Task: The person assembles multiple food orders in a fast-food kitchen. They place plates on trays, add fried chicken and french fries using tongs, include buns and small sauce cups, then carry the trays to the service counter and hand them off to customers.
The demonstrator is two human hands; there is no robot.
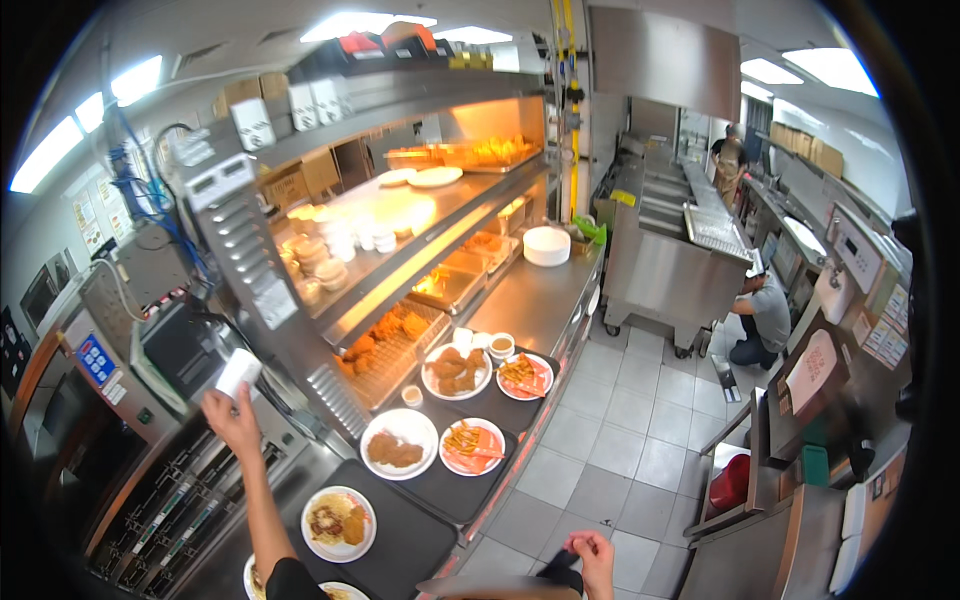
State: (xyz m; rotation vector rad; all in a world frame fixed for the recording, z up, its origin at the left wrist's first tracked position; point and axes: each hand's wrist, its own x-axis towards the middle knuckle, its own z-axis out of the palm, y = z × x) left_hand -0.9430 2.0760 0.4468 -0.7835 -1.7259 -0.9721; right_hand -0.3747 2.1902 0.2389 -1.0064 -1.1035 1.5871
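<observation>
Raised at the left, my left hand (pixel 233 422) is closed around a small white cup-like container (pixel 238 371), tilted beside the warmer's post. My right hand (pixel 592 556) is at the lower edge, fingers curled in and thumb against them; I see nothing in it. Between the hands, dark trays (pixel 405 512) line the steel counter. On them are a plate of fried chicken (pixel 457 373), a plate with breaded pieces (pixel 396 455), two plates of fries with red sleeves (pixel 472 447) (pixel 524 378), and a plate with a sauced portion and a breaded piece (pixel 339 524).
Beyond the trays stands a lit warming shelf (pixel 430 225) with fried food and small cups. White plates (pixel 547 246) are stacked at its far end. To the right, a person (pixel 765 320) crouches on the tiled floor (pixel 600 400) by a steel unit (pixel 670 270). A blurred flat shape (pixel 505 588) crosses the lower edge.
</observation>
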